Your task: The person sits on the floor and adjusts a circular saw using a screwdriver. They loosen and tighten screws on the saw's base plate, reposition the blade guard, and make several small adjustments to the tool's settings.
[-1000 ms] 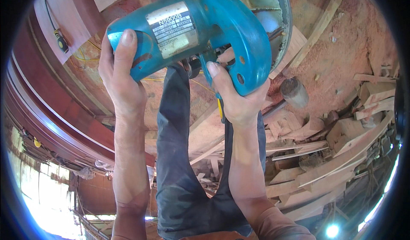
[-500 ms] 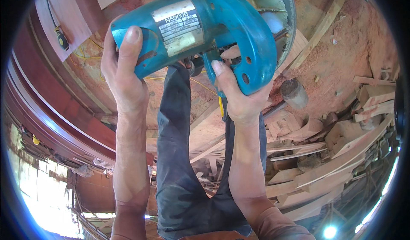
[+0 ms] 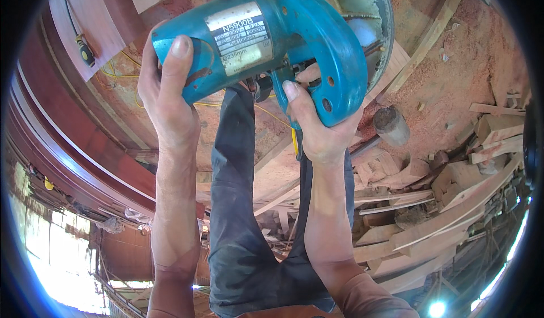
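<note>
A teal circular saw (image 3: 187, 30) is held up in front of me at the top of the view, with a label plate on its motor housing. My left hand (image 3: 170, 94) wraps round the rear end of the motor housing, its thumb lying on top. Through the loop of the rear handle goes my right hand (image 3: 323, 128), closed on the grip with the thumb near the trigger area. The pale metal blade guard (image 3: 374, 32) shows on the saw's right side. What lies under the saw is mostly hidden.
A screwdriver (image 3: 85, 52) lies on a pale board at the upper left, beside long reddish-brown boards (image 3: 68, 142). A short log (image 3: 391, 125) stands on the sawdust-covered floor to the right. Wood offcuts (image 3: 459, 188) are heaped at the right. A yellow cord (image 3: 122, 75) runs behind the saw.
The saw's rear end and my left hand have shifted slightly right and down. My right hand keeps its grip nearly in place.
</note>
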### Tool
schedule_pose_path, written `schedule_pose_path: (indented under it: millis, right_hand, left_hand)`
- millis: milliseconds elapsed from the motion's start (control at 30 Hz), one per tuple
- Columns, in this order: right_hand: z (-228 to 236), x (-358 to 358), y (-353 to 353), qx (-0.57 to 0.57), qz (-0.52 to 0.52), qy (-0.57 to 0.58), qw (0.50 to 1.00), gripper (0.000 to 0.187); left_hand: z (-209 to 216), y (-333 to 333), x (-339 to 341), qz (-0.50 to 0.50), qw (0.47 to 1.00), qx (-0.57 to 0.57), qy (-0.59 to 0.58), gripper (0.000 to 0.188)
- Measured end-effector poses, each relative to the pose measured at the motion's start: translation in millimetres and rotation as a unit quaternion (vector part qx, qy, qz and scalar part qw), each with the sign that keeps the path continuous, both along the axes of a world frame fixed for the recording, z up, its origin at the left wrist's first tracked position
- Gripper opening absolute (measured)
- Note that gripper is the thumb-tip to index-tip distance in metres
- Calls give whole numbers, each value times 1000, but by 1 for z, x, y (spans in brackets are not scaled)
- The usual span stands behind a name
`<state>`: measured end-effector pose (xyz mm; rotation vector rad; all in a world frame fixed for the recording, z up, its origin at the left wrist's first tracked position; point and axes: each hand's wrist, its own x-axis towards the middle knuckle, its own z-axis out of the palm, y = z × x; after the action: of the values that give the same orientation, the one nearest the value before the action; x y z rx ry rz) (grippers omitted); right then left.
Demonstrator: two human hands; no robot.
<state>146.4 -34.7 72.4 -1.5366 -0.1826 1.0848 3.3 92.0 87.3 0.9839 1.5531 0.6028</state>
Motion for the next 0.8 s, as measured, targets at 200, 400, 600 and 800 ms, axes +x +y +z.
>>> schedule_pose_path:
  millis: [200,400,600,800]
  right_hand:
    - [0,-2,0,-6,-7,0,1000,26]
    - [1,0,1,-11,3,0,1000,25]
    - [1,1,-1,-7,14,-14,1000,27]
    - [0,1,-10,-24,39,-45,998,28]
  left_hand:
    - [0,-1,0,-2,1000,0,3,61]
    - [1,-1,-1,-14,1000,-2,-6,55]
    - [0,-3,1,7,1000,-5,-3,57]
    - [1,-10,-3,4,1000,-18,21,62]
